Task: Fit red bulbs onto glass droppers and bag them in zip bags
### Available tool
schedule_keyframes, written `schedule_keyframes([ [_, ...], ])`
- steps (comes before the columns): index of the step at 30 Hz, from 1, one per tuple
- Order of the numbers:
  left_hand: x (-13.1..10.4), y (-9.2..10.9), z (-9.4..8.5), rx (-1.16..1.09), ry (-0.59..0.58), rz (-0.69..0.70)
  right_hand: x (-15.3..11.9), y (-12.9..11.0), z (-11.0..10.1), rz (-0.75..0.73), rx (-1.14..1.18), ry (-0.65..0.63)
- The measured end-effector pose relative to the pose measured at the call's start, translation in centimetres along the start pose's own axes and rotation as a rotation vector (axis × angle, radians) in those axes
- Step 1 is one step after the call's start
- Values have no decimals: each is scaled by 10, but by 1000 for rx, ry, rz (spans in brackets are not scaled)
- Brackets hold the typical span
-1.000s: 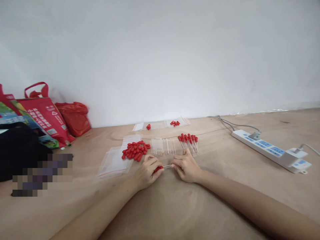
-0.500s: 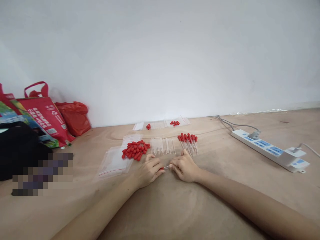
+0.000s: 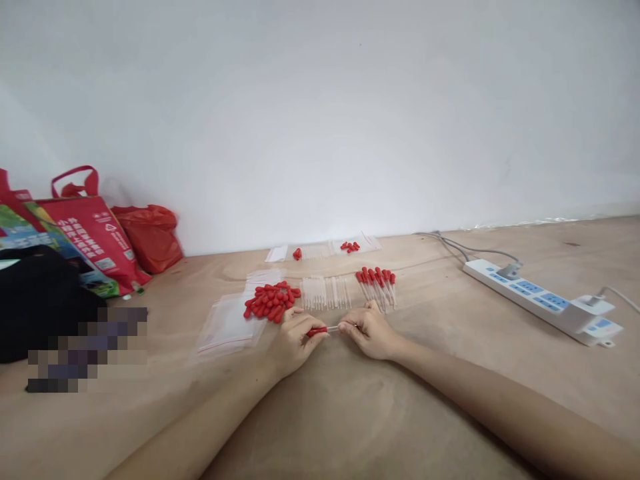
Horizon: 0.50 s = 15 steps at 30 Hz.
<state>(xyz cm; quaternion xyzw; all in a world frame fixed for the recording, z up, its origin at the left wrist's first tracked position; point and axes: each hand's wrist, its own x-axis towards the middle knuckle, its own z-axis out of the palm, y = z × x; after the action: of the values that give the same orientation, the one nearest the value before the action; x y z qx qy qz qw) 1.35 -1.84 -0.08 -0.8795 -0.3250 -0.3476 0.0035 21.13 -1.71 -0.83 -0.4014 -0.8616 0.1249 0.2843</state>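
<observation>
Between thumb and fingers, my left hand (image 3: 294, 341) pinches a red rubber dropper bulb (image 3: 317, 331). A thin clear dropper tube (image 3: 334, 328) runs from the bulb's open end to my right hand (image 3: 373, 332), whose fingers are closed on it. How deep the tube sits in the bulb is hard to tell. Just beyond my left hand lies a heap of red bulbs (image 3: 270, 302) on clear zip bags (image 3: 225, 330). A row of clear tubes (image 3: 326, 292) lies past the gap between my hands. Several droppers with red bulbs fitted (image 3: 376, 285) lie beyond my right hand.
Near the wall lie small groups of red bulbs (image 3: 350, 247) and more tubes (image 3: 316, 251) on bags. A white power strip (image 3: 540, 300) with plugged-in cords is at right. Red bags (image 3: 150, 237) and a black cloth item (image 3: 43, 300) occupy the left side.
More of the red bulb now shows past my left fingers. The bulb and tube have risen slightly in view, and both hands have shifted a little.
</observation>
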Motion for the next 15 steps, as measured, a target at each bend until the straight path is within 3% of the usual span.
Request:
schedule_keyframes([
  [15,0,-2,2,29,25,-22,6,-5,-5,-67,-122,-29],
])
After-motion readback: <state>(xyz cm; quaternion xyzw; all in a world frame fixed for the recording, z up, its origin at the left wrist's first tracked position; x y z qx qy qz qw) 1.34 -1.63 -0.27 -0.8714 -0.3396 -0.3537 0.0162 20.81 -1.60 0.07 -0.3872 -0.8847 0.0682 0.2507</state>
